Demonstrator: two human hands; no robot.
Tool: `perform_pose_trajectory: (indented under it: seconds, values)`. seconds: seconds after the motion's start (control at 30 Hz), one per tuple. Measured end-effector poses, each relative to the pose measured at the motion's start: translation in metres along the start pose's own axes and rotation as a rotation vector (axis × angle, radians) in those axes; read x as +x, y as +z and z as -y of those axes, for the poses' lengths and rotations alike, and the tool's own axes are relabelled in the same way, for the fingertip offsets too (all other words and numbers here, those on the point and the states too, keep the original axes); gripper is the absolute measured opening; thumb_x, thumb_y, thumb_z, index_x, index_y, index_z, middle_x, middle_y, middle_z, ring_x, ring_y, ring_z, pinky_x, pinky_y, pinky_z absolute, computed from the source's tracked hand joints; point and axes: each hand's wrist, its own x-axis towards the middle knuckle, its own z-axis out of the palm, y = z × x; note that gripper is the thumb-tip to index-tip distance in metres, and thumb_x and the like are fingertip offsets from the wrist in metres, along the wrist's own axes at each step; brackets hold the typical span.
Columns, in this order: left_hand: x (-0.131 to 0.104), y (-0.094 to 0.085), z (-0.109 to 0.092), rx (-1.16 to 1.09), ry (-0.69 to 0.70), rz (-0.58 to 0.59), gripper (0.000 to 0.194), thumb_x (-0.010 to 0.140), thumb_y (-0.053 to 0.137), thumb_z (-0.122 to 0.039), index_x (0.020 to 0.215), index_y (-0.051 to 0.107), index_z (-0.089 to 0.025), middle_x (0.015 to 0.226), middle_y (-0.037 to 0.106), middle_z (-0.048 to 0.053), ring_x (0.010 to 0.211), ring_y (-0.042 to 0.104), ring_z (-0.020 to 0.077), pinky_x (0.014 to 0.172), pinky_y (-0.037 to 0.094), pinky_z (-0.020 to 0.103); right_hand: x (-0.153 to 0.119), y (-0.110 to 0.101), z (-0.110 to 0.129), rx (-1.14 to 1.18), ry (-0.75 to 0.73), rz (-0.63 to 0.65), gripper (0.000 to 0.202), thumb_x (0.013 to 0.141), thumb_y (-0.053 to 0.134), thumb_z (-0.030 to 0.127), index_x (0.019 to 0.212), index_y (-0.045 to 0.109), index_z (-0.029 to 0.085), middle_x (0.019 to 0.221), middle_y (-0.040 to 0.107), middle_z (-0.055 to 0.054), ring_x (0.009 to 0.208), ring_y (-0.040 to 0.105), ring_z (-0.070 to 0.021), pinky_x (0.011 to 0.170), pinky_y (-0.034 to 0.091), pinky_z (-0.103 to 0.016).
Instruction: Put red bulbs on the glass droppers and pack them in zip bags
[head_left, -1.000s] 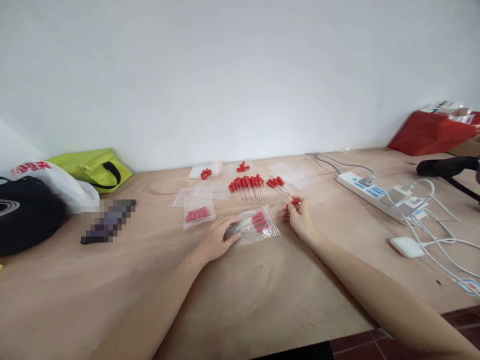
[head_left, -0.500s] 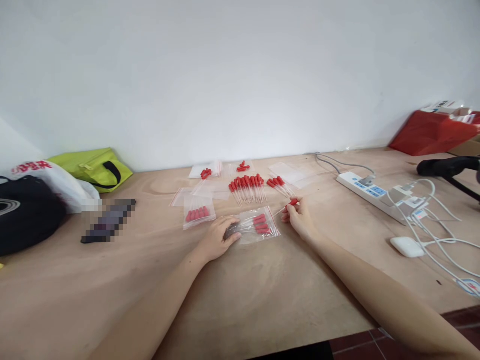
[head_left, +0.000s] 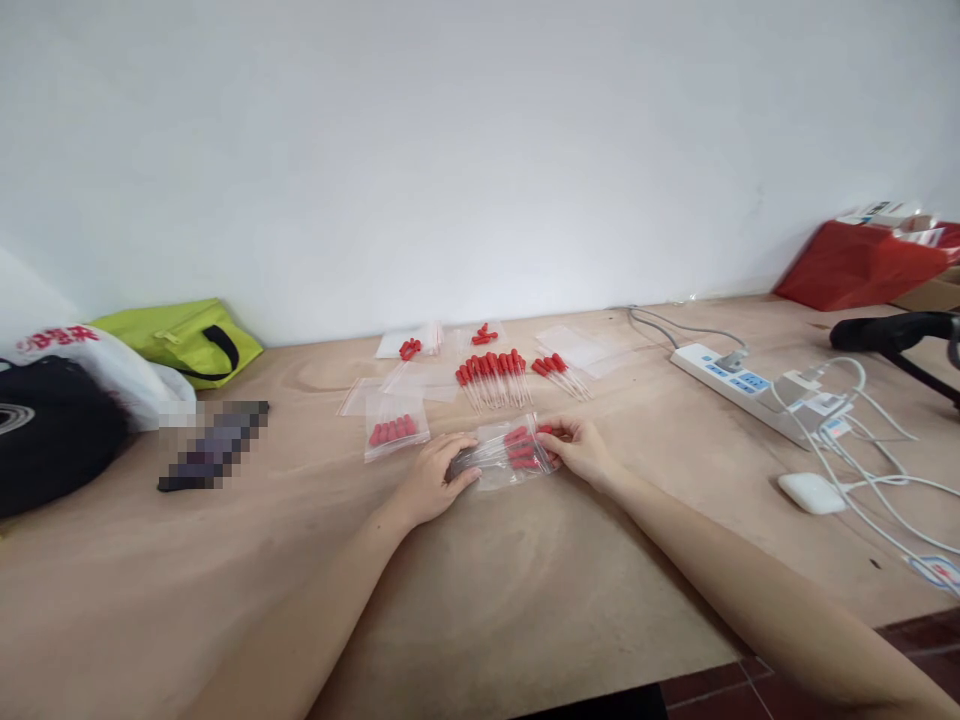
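A clear zip bag (head_left: 496, 478) holding several red-bulbed glass droppers lies on the table. My left hand (head_left: 441, 478) grips its left end between thumb and fingers, hiding that edge. At the bag's right, open end, my right hand (head_left: 585, 452) pinches a dropper (head_left: 545, 429) by its red bulb; the slim tube points left into the bag. Behind the bag lies a row of loose droppers (head_left: 493, 375), with a smaller group (head_left: 553, 367) to its right. A flat bag with several red bulbs (head_left: 393, 430) lies beyond my left hand.
Small bags with red pieces (head_left: 410, 349) and flat zip bags (head_left: 574, 350) lie at the back. A power strip (head_left: 739, 385), white cables and a white charger (head_left: 811, 493) are on the right. A phone-like dark object (head_left: 214, 450), a black bag (head_left: 60, 435) and a green bag (head_left: 180, 335) sit left.
My right hand has moved left, bringing the dropper from beside the bag to its open end, with the tube now inside. My left hand keeps its hold on the bag.
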Motion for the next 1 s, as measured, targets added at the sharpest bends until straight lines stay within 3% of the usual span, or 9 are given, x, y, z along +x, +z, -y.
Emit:
perform_pose_trajectory:
  seconds: [0.13, 0.3, 0.47, 0.6, 0.73, 0.83, 0.93, 1.0]
  values:
    - [0.0, 0.0, 0.0, -0.001, 0.008, -0.006, 0.029, 0.079, 0.052, -0.031, 0.105, 0.052, -0.019, 0.112, 0.056, 0.007, 0.108, 0.049, 0.0205, 0.094, 0.037, 0.038, -0.001, 0.004, 0.002, -0.04, -0.005, 0.155, 0.019, 0.066, 0.058, 0.032, 0.073, 0.063, 0.015, 0.058, 0.061, 0.001, 0.042, 0.049, -0.0069, 0.039, 0.04, -0.019]
    - [0.001, -0.001, -0.001, 0.012, 0.002, 0.004, 0.029, 0.079, 0.052, -0.031, 0.105, 0.052, -0.019, 0.112, 0.057, 0.007, 0.108, 0.049, 0.0207, 0.093, 0.038, 0.038, 0.006, 0.0, -0.002, -0.078, 0.025, 0.087, 0.016, 0.057, 0.066, 0.024, 0.068, 0.061, 0.014, 0.051, 0.059, 0.002, 0.037, 0.046, -0.0063, 0.035, 0.035, -0.018]
    - [0.001, 0.0, -0.001, 0.014, -0.007, 0.005, 0.03, 0.079, 0.051, -0.032, 0.106, 0.052, -0.019, 0.113, 0.056, 0.007, 0.109, 0.048, 0.0212, 0.094, 0.037, 0.039, 0.012, -0.001, -0.008, -0.083, 0.022, 0.1, 0.018, 0.053, 0.068, 0.026, 0.061, 0.056, 0.015, 0.045, 0.055, 0.004, 0.036, 0.046, -0.0072, 0.035, 0.036, -0.019]
    - [0.0, 0.0, -0.001, 0.008, -0.006, 0.003, 0.03, 0.08, 0.051, -0.031, 0.107, 0.051, -0.019, 0.114, 0.055, 0.006, 0.109, 0.048, 0.0201, 0.094, 0.037, 0.038, 0.011, 0.002, -0.006, -0.096, -0.055, 0.088, 0.018, 0.06, 0.064, 0.03, 0.064, 0.055, 0.016, 0.055, 0.059, 0.002, 0.045, 0.05, -0.0077, 0.042, 0.04, -0.02]
    - [0.0, 0.0, -0.001, 0.003, -0.016, 0.003, 0.03, 0.079, 0.051, -0.031, 0.107, 0.052, -0.02, 0.114, 0.056, 0.006, 0.109, 0.048, 0.0209, 0.093, 0.037, 0.038, 0.011, -0.002, -0.004, -0.182, -0.125, 0.153, 0.023, 0.071, 0.053, 0.039, 0.066, 0.054, 0.016, 0.051, 0.053, 0.004, 0.042, 0.045, -0.0063, 0.041, 0.037, -0.019]
    - [0.0, -0.001, -0.001, -0.002, -0.008, 0.001, 0.03, 0.079, 0.051, -0.032, 0.107, 0.052, -0.02, 0.114, 0.056, 0.006, 0.109, 0.048, 0.0208, 0.094, 0.037, 0.038, 0.016, -0.006, -0.007, -0.204, -0.107, 0.023, 0.026, 0.069, 0.057, 0.038, 0.084, 0.053, 0.018, 0.057, 0.054, 0.005, 0.041, 0.045, -0.0067, 0.037, 0.035, -0.018]
    - [0.0, -0.003, -0.003, -0.007, 0.018, 0.023, 0.03, 0.08, 0.051, -0.033, 0.107, 0.052, -0.021, 0.114, 0.055, 0.006, 0.109, 0.047, 0.0206, 0.094, 0.037, 0.038, 0.024, -0.008, -0.012, -0.191, -0.092, -0.147, 0.044, 0.059, 0.067, 0.033, 0.097, 0.049, 0.019, 0.066, 0.057, 0.005, 0.042, 0.046, -0.0065, 0.036, 0.034, -0.018]
    - [0.0, -0.004, -0.005, -0.011, 0.044, 0.062, 0.031, 0.08, 0.051, -0.033, 0.108, 0.052, -0.022, 0.115, 0.055, 0.006, 0.111, 0.046, 0.0209, 0.096, 0.035, 0.04, 0.028, -0.008, -0.014, -0.197, -0.051, -0.089, 0.04, 0.055, 0.07, 0.033, 0.088, 0.053, 0.017, 0.06, 0.057, 0.005, 0.042, 0.047, -0.0068, 0.038, 0.035, -0.018]
